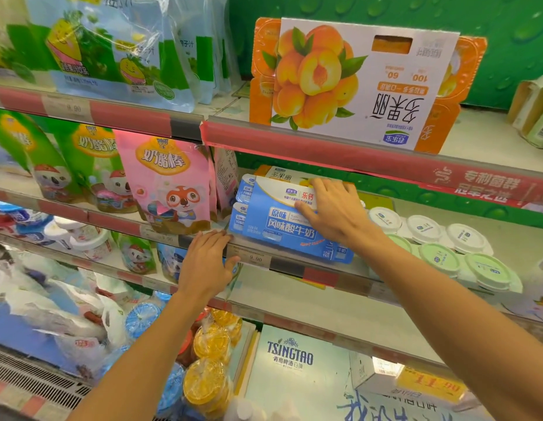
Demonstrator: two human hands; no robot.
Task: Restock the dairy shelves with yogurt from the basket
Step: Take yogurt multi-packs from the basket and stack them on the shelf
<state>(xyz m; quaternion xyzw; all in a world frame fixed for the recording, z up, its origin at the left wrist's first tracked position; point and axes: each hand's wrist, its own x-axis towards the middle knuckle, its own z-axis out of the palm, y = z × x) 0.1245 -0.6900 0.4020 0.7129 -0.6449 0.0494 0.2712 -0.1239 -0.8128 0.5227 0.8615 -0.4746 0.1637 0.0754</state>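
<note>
Blue-sleeved yogurt multipack [282, 226] leans on the middle shelf [319, 273], its lower edge jutting over the lip. The right hand [337, 211] lies flat-fingered on its face; the left hand [208, 262], at eight o'clock, rests open on the price rail. Released early, the pack would likely slide off; pushed hard, it could knock the green-lidded cups [440, 253] at three o'clock.

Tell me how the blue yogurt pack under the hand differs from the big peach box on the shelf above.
The blue yogurt pack leans tilted under the right hand; the peach box stands untouched, printed upside down. The pack is blue and smaller, the box orange-white and larger. Both bear a small blue logo.
</note>
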